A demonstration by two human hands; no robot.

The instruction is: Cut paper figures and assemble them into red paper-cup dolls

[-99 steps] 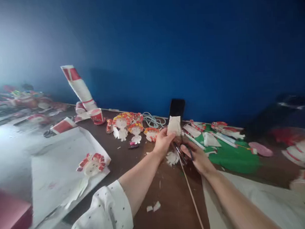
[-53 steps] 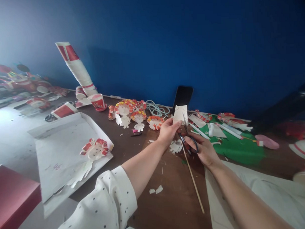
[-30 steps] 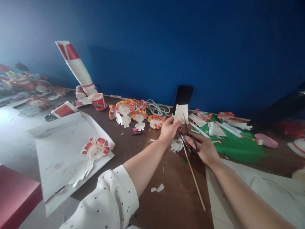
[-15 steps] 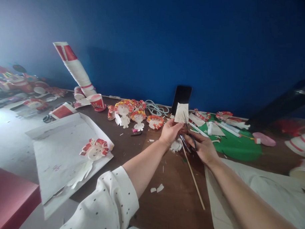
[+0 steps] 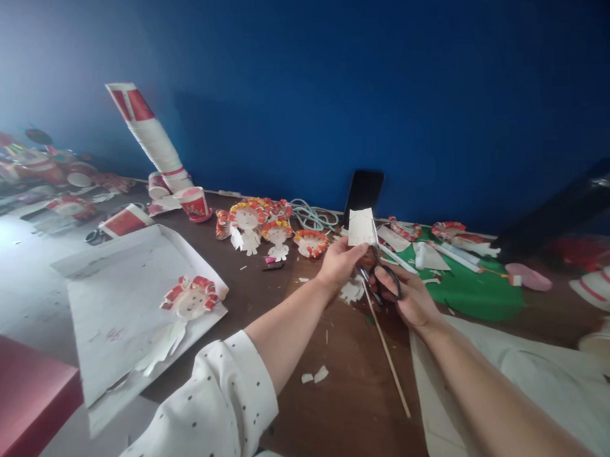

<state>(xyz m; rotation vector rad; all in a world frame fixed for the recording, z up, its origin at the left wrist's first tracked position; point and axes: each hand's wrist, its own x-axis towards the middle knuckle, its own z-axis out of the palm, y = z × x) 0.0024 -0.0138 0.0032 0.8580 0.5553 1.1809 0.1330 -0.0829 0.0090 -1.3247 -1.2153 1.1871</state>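
Observation:
Between thumb and fingers, my left hand (image 5: 339, 262) pinches the lower edge of a small piece of white paper (image 5: 361, 226) with faint pencil lines. My right hand (image 5: 413, 297) has its fingers in the black handles of a pair of scissors (image 5: 394, 287). The scissor blades point up along the paper's right side. Below my hands lie white cut paper pieces (image 5: 351, 290) and a thin wooden stick (image 5: 389, 355). A dark phone (image 5: 364, 190) leans on the wall right behind the paper.
Several paper dolls with red and yellow hair (image 5: 248, 220) sit near a pale blue cord (image 5: 314, 215). A tall leaning stack of paper cups (image 5: 154, 144) stands left. Markers (image 5: 459, 256) lie on green paper (image 5: 487, 301). A white box lid (image 5: 117, 295) holds another doll (image 5: 190, 300).
The scissors have shifted from across the paper to its right edge, and their handles have turned and spread in my right hand. My left hand has barely moved.

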